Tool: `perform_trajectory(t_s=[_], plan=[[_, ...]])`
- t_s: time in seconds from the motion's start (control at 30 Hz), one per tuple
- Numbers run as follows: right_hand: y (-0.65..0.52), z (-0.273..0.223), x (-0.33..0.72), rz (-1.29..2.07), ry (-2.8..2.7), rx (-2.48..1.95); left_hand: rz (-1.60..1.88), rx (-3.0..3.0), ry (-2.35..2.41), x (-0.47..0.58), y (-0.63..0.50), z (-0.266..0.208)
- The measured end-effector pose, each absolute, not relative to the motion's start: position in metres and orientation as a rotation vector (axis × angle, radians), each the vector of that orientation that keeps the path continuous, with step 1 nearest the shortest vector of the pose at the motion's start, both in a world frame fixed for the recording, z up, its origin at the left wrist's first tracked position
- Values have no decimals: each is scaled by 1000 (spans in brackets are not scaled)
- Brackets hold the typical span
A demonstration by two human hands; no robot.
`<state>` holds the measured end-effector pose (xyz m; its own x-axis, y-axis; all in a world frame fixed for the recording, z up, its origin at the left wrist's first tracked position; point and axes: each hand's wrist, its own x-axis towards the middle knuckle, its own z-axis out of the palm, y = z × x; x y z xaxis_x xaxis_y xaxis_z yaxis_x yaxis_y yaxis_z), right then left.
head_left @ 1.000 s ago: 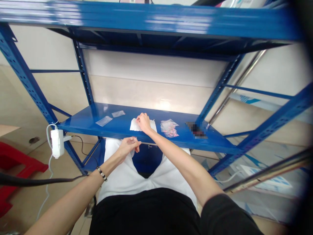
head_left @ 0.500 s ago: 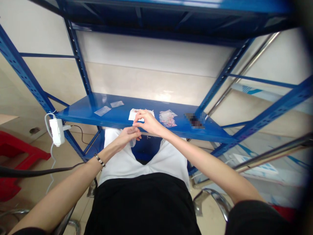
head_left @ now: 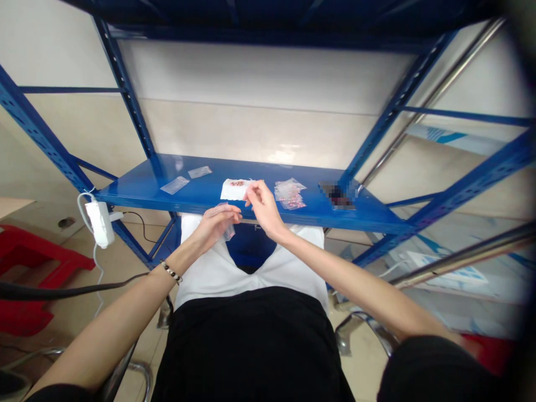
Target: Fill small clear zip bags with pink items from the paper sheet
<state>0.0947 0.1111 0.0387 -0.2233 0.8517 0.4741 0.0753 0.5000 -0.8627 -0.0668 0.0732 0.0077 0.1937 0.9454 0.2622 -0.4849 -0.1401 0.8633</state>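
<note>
In front of the shelf edge, my left hand (head_left: 215, 224) is closed around a clear plastic bag (head_left: 229, 231), part of which hangs out below the fingers. My right hand (head_left: 266, 209) is over the front of the shelf, its thumb and fingers drawn together beside a white sheet (head_left: 228, 193). Whatever those fingertips hold, if anything, is too small to tell. Small reddish-brown pieces (head_left: 237, 183) lie in a little heap on the sheet. To the right of that hand is a pile of clear bags (head_left: 290, 192) with small red pieces in them.
Two flat clear bags (head_left: 175, 185) lie on the left of the blue shelf (head_left: 251, 218). A blurred-out dark object (head_left: 338, 195) is on its right. A white power strip (head_left: 100, 223) hangs at the left post. Another blue shelf (head_left: 268, 33) is overhead.
My right hand has moved right, away from my left hand, uncovering the heap on the sheet. My left hand has shifted slightly left and turned, still with the bag. The view has tilted slightly.
</note>
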Motion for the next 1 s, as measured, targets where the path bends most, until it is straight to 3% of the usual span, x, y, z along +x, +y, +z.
perform_trajectory(t_s=[0.13, 0.23, 0.63, 0.77, 0.87, 1.0], plan=[[69, -11, 96, 1496, -1345, -1107, 1439, 1036, 584, -68, 77, 5], [45, -31, 88, 1791, -1331, -1015, 1421, 1010, 593, -66, 77, 3], [47, -42, 68, 1673, -1240, -892, 1403, 1026, 607, -64, 73, 6], [59, -48, 77, 1757, -1509, -861, 1405, 1002, 609, -63, 73, 7], [104, -34, 87, 1478, -1908, -858, 1409, 1056, 618, -63, 71, 9], [189, 10, 98, 589, -2201, -993, 1361, 1184, 721, -61, 72, 6]])
